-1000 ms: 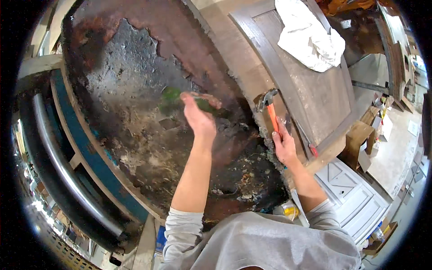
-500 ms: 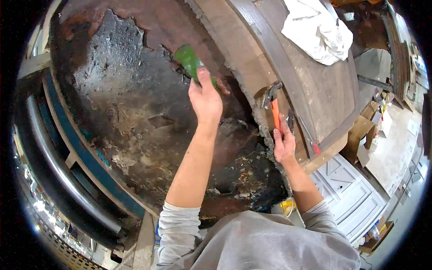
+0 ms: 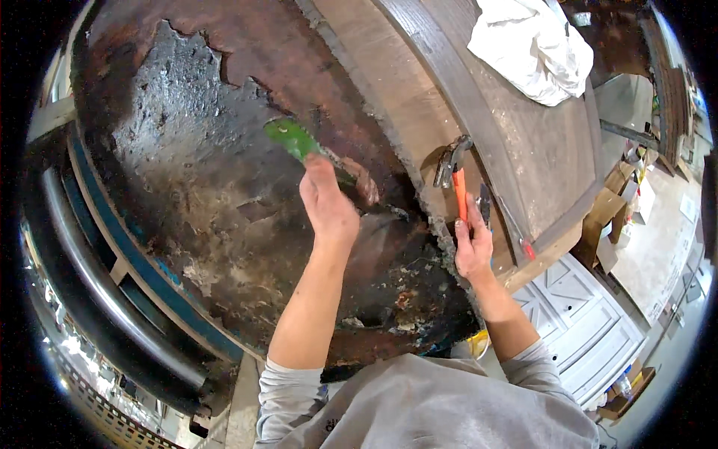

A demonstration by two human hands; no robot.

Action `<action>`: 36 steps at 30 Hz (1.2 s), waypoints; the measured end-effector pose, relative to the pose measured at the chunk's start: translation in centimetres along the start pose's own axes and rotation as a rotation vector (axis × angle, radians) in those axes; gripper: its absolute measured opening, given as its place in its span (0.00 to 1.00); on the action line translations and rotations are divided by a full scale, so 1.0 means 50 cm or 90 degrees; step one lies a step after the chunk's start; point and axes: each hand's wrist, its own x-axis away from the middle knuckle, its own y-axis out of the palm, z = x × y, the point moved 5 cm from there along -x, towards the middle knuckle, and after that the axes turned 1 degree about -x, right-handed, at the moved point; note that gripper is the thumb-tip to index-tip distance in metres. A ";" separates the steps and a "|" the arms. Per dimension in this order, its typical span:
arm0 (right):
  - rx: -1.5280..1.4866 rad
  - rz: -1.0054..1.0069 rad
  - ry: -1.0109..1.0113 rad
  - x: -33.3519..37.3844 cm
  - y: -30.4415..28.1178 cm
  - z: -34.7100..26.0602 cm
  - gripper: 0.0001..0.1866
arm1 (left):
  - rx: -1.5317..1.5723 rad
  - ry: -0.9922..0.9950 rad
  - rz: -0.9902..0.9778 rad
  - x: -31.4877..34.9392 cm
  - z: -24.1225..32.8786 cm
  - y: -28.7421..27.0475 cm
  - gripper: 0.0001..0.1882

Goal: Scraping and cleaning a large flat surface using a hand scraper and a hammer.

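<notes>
At flaking slab (image 3: pixel 232 187), left hand (image 3: pixel 327 203) gripping flat green tool (image 3: pixel 292 138), right hand (image 3: pixel 474 245) gripping orange-handled hammer (image 3: pixel 459 183)

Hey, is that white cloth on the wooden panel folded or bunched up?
Bunched up: the white cloth lies in an uneven, wrinkled heap, with no neat folds showing.

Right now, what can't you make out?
All in the head view:
- Green tool, grip: partly covered by left hand.
- Hammer, handle end: covered by right hand.
- Dark slab, far end: cut off by upper edge.
- White cloth, top: cut off by upper edge.
</notes>
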 end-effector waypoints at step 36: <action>0.011 -0.053 0.043 -0.007 -0.020 -0.025 0.26 | -0.516 -0.063 -0.220 -0.057 0.039 -0.033 0.21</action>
